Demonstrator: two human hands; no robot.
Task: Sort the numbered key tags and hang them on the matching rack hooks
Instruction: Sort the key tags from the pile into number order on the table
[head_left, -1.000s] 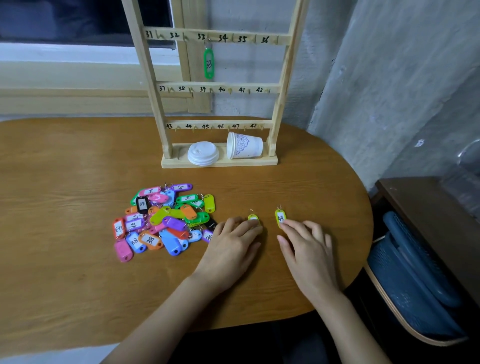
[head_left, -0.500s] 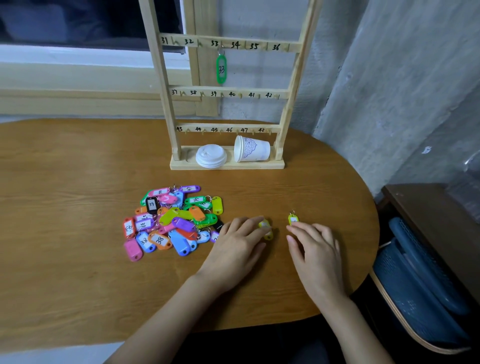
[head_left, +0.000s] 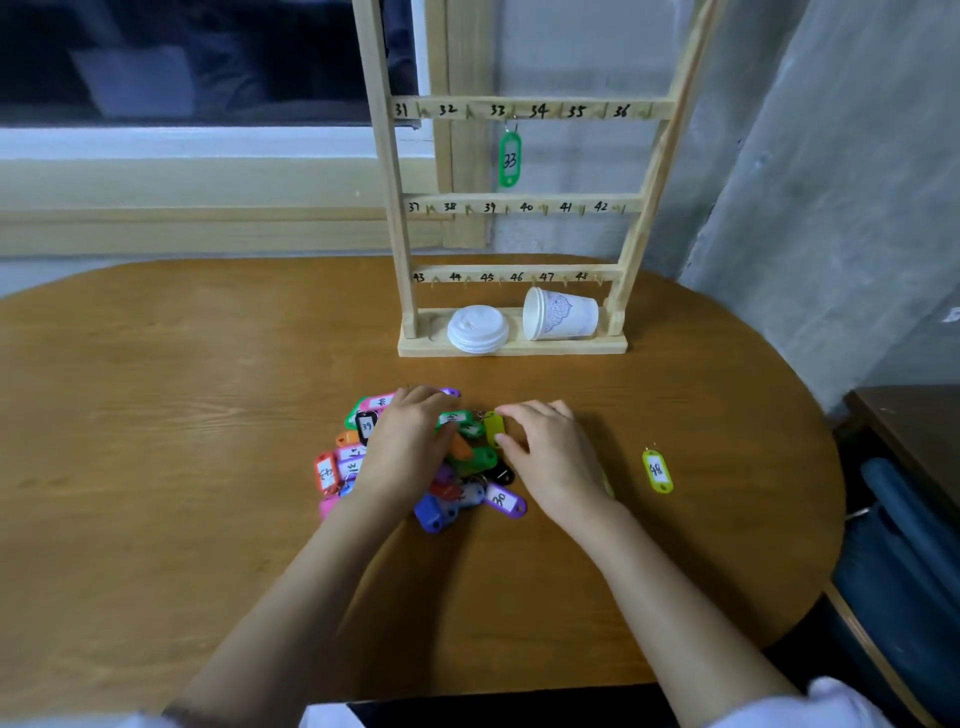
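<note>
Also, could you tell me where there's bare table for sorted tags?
Bare: the table left of the tag pile, and the strip between pile and rack base. Right of the right hand lies only tag 48. Crowded: the pile itself.

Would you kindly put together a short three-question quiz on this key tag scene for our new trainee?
1. True or false: the paper cup on the base of the rack stands upright.
2. Which number is on the green tag hanging on the rack? A 36, B 33, C 41.
3. Fill in: the yellow tag lying alone on the table, to the right of the right hand, reads __.

Key: 1 false, it lies on its side; 2 B; 3 48.
</note>
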